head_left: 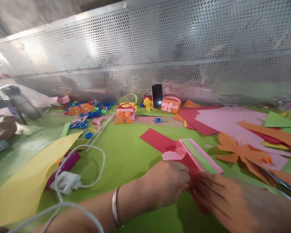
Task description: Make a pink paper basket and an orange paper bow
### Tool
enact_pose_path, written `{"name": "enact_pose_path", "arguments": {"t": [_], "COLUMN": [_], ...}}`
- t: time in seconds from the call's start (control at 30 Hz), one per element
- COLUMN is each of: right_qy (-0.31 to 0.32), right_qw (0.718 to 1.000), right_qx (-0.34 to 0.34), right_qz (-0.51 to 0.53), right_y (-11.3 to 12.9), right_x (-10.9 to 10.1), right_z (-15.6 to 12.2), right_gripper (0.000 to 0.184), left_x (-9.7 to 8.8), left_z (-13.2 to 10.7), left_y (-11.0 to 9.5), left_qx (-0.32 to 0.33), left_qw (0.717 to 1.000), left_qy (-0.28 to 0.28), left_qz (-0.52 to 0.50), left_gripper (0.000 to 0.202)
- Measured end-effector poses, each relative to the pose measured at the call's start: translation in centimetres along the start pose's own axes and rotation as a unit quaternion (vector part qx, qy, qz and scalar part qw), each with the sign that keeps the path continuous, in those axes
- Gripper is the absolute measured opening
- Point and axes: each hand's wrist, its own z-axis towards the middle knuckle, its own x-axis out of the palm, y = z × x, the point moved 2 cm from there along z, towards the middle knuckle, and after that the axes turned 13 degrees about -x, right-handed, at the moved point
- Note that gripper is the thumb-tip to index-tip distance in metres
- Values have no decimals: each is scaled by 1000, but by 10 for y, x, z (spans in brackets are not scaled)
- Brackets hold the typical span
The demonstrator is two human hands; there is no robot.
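Observation:
My left hand (168, 181), with a silver bangle on its wrist, is closed at the red paper (190, 163), its fingertips partly hidden. My right hand (220, 195) lies beside it with fingers stretched flat, pressing on the lower part of the same paper. Just past the left knuckles is a folded pink paper piece (176, 153). Behind my right fingers a pink-edged light green paper strip (200, 155) slants away. A red paper strip (157, 140) reaches out to the upper left.
Scissors (278, 181) and an orange paper flower shape (240, 150) lie at right, near stacked pink sheets (228, 119). Small paper bags (125, 115) and a phone (157, 95) stand behind. At left are a white charger (66, 182), its cable and a yellow sheet (34, 171).

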Motion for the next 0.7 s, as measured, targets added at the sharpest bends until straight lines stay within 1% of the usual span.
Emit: {"name": "enact_pose_path", "arguments": {"t": [0.07, 0.13, 0.23, 0.37, 0.47, 0.6, 0.7], "right_qy": [10, 21, 27, 20, 13, -10, -16], "right_qw": [999, 998, 997, 996, 997, 999, 999], "right_qx": [-37, -62, -76, -85, -76, -38, -10], "right_qz": [-16, -20, -9, 3, 2, 15, 42], "right_y": [-4, -8, -14, -17, -18, -22, -28], "right_x": [-6, -13, -19, -19, -17, -19, -19], "right_z": [7, 15, 25, 28, 27, 31, 35], "right_gripper": [29, 28, 26, 26, 27, 27, 29], "left_x": [2, 3, 5, 5, 4, 5, 5], "left_z": [0, 0, 0, 1, 2, 2, 1], "left_y": [0, 1, 1, 1, 2, 2, 3], "left_qx": [-15, -29, -34, -43, -51, -45, -43], "left_qw": [1000, 999, 999, 998, 998, 998, 998], "left_qy": [15, 17, 14, 7, 7, 7, 2], "left_qz": [-13, -25, -36, -34, -36, -47, -48], "left_gripper": [14, 14, 13, 14, 16, 19, 21]}}
